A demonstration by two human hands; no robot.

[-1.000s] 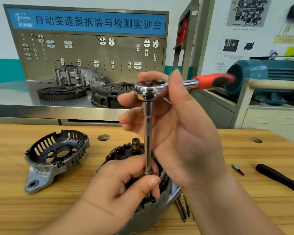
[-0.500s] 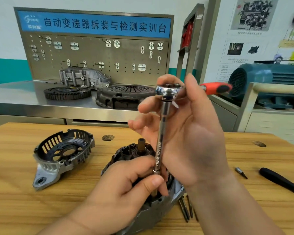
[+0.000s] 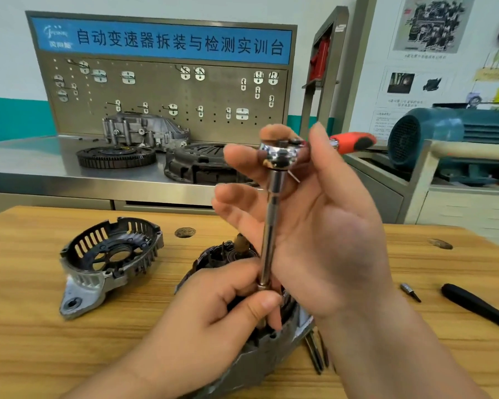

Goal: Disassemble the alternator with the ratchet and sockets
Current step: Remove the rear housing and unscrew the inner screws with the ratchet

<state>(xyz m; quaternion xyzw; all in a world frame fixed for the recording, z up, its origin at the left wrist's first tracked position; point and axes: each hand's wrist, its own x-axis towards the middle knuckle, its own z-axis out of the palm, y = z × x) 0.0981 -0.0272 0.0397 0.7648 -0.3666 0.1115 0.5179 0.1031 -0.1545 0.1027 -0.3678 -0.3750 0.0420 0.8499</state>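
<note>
A: Wide picture first: a pale wooden workbench (image 3: pixel 41 326). At its near edge, right under the hands, sits the dark grey cast-metal alternator body (image 3: pixel 271 358), open side up.

B: And the slotted grey aluminium end cover (image 3: pixel 110 254) is already off, lying well apart to the left.

A: Now the hands. The right hand (image 3: pixel 323 231) is up high. Its index finger hooks over the top and its thumb stands upright, gripping the head of the chrome ratchet with the orange-red handle (image 3: pixel 280 154). The handle points out to the right and away.

B: The left hand (image 3: pixel 213 306) is low, down at the alternator. Thumb and curled fingers pinch the bottom end of the slim chrome extension bar (image 3: pixel 271 231).

A: That's the line that matters. The bar's long axis runs nearly upright, top leaning slightly right, from the left hand's pinch up into the ratchet head.

B: So the fastener should lie straight down the bar from the right hand's grip, inside the housing. Can you see the socket?

A: No, the left thumb hides it, so I can't tell whether it's seated.

B: My read is that the left hand, being nearer, steadies the tip. The handle then has to swing about that near-vertical axis. Lean the bar any further and the socket could slip off.
</note>
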